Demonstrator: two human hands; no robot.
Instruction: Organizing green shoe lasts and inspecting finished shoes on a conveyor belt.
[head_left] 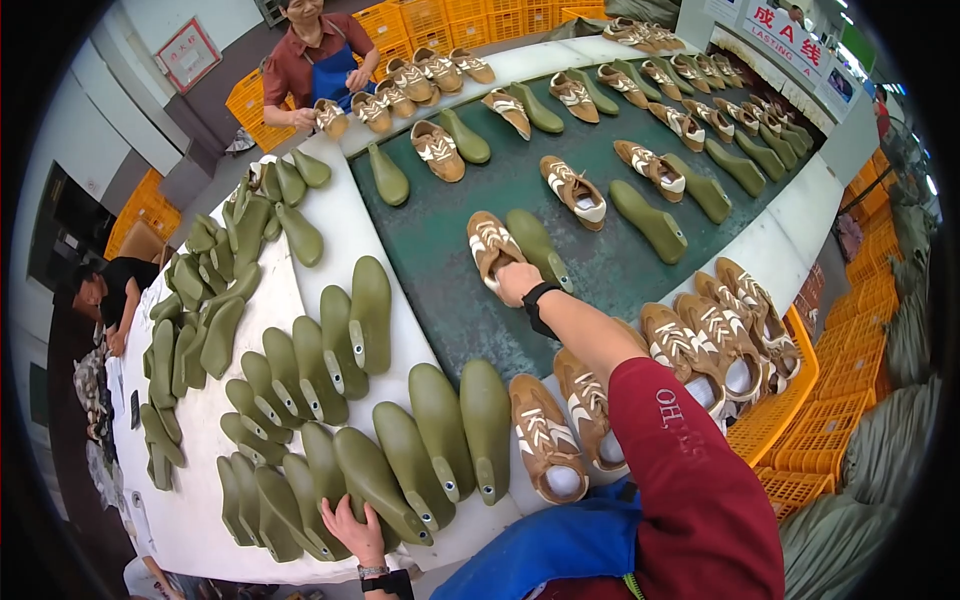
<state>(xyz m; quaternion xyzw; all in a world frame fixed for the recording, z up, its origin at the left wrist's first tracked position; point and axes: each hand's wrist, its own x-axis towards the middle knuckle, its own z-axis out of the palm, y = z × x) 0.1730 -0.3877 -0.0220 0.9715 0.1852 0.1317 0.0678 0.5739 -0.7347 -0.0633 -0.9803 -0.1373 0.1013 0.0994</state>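
Observation:
My right hand (516, 284) grips the heel opening of a tan sneaker (490, 240) with white stripes, over the green conveyor belt (420, 265). A green shoe last (535, 243) lies beside that sneaker on the belt. My left hand (357, 532) is down at the front of the white table, its fingers and thumb around the heel end of a green shoe last (322, 462) standing in a row. Part of that last is hidden behind the hand. Close by is another tilted last (372, 475). Several tan sneakers (545, 435) stand in a row under my right forearm.
More lasts (215, 260) are heaped on the white table (285, 290) at left. Sneakers and lasts lie along the belt. Across it, a person in an apron (318, 60) touches a sneaker (330, 118); another person (112, 295) is at far left. Orange crates (815, 440) stand at right.

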